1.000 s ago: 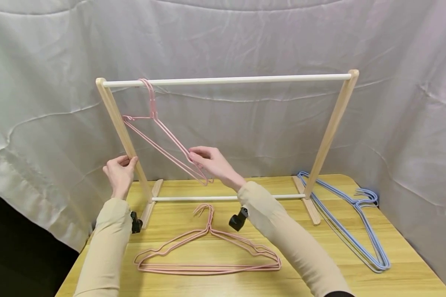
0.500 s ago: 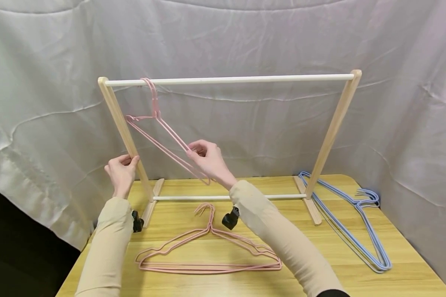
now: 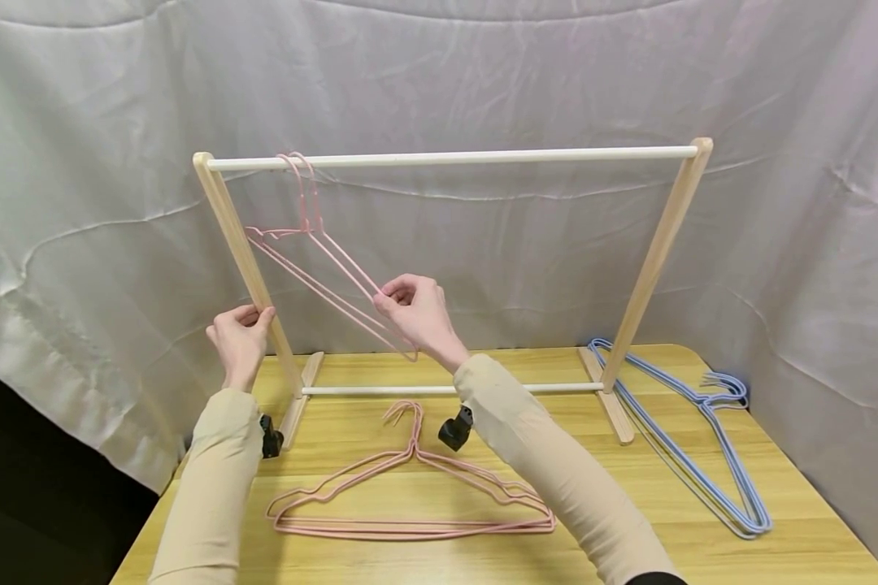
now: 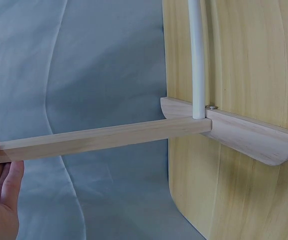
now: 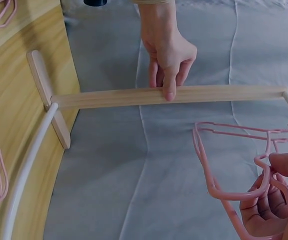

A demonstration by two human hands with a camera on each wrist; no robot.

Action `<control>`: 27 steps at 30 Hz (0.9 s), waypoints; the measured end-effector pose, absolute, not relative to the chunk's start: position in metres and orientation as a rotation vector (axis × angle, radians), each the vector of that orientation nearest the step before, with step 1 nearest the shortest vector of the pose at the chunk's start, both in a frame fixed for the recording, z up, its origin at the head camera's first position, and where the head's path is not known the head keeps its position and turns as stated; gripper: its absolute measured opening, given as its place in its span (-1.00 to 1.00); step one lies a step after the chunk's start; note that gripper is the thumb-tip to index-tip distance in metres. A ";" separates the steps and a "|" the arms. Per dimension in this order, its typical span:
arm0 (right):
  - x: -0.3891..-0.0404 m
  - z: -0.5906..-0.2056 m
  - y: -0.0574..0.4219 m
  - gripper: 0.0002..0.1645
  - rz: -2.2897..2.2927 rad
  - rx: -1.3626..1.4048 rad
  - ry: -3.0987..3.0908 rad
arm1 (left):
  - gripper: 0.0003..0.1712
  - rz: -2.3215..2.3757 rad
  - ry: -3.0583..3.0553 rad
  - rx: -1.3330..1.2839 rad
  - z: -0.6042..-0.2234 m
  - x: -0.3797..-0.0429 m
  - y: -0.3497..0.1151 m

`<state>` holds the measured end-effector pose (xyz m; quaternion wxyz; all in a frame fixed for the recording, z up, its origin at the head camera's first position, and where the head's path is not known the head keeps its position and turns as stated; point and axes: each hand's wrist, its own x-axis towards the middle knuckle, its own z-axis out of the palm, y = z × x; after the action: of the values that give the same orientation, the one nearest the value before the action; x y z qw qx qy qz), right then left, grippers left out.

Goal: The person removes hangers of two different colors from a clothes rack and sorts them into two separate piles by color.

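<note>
In the head view, two pink wire hangers (image 3: pixel 316 195) hang side by side near the left end of the rack's white top rail (image 3: pixel 483 157). My right hand (image 3: pixel 424 317) pinches the near shoulder end of a pink hanger; in the right wrist view, thumb and fingers close around its notched end (image 5: pixel 236 194). Whether both hangers are gripped there cannot be made out clearly. My left hand (image 3: pixel 239 340) grips the rack's left wooden post (image 3: pixel 236 244) about two-thirds of the way down. The left wrist view shows its fingers under the post (image 4: pixel 93 140), thumb on the other side.
Several pink hangers (image 3: pixel 413 451) lie stacked on the wooden table (image 3: pixel 366 561) before the rack. Several blue hangers (image 3: pixel 732 463) lie at the right, partly behind the right post (image 3: pixel 654 260). A white lower bar (image 3: pixel 388 391) joins the feet. Grey curtain (image 3: pixel 439 73) surrounds the back.
The two hanging hangers' hooks have spread apart on the rail, one sliding right. My right hand shifted slightly left, then right again with the hanger. The left hand stays on the post.
</note>
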<state>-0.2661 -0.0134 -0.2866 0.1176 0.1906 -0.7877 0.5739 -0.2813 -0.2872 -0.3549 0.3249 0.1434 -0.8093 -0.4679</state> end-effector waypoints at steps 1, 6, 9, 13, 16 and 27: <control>-0.266 -0.286 -0.013 -0.86 1.677 0.553 -2.302 | -0.62 -1.227 -2.122 0.376 -0.355 -0.281 -0.287; -0.265 -0.285 -0.012 -0.86 1.664 0.535 -2.283 | -0.61 -1.232 -2.121 0.379 -0.356 -0.282 -0.287; -0.265 -0.285 -0.011 -0.85 1.659 0.530 -2.273 | -0.61 -1.238 -2.119 0.382 -0.356 -0.282 -0.287; -0.265 -0.285 -0.009 -0.87 1.669 0.536 -2.250 | -0.61 -1.240 -2.118 0.379 -0.356 -0.282 -0.287; -0.265 -0.286 -0.007 -0.87 1.687 0.541 -2.235 | -0.61 -1.238 -2.117 0.379 -0.356 -0.281 -0.287; -0.263 -0.289 0.002 -0.87 1.693 0.574 -2.184 | -0.60 -1.239 -2.113 0.382 -0.355 -0.281 -0.287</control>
<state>-0.2626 0.0018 -0.2888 0.1588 0.2009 -0.7640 0.5922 -0.2806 -0.2869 -0.3547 0.3251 0.1458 -0.8061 -0.4726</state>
